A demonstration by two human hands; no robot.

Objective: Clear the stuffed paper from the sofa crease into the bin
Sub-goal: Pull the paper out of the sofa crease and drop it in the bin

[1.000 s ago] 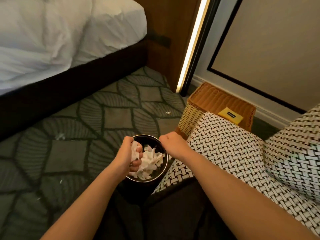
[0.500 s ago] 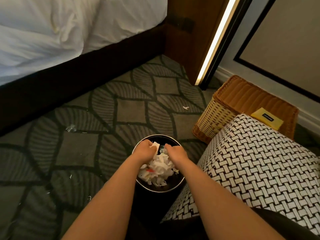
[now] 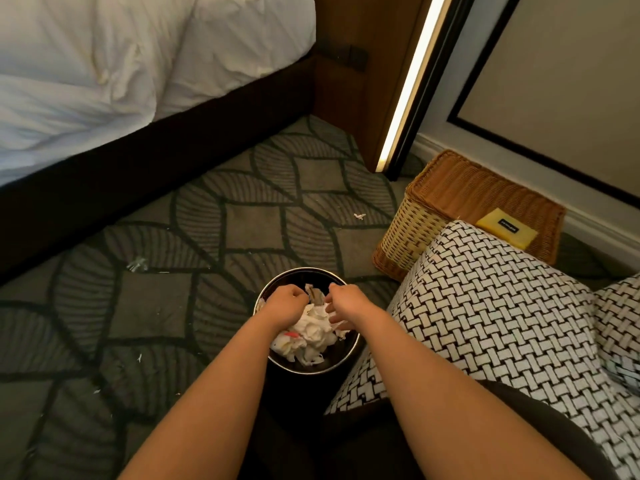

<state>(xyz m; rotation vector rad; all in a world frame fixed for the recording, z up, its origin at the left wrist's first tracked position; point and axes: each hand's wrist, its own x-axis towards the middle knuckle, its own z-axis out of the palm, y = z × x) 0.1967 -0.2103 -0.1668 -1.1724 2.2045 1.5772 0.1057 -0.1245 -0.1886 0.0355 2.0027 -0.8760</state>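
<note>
My left grip [image 3: 288,304] clenched, contents hidden; right grip [image 3: 346,305] fingers spread, released. Both over bin [image 3: 343,358]; crumpled paper [image 3: 310,332] piled inside. Dump step. Next: withdraw, recheck sofa [image 3: 485,313] crease.

Bare forearms, no sleeves, dark trousers [image 3: 346,455]

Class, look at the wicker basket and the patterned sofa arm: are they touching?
Cannot tell. In the head view the sofa arm overlaps the wicker basket, hiding where they would meet, so neither contact nor gap shows.
</note>
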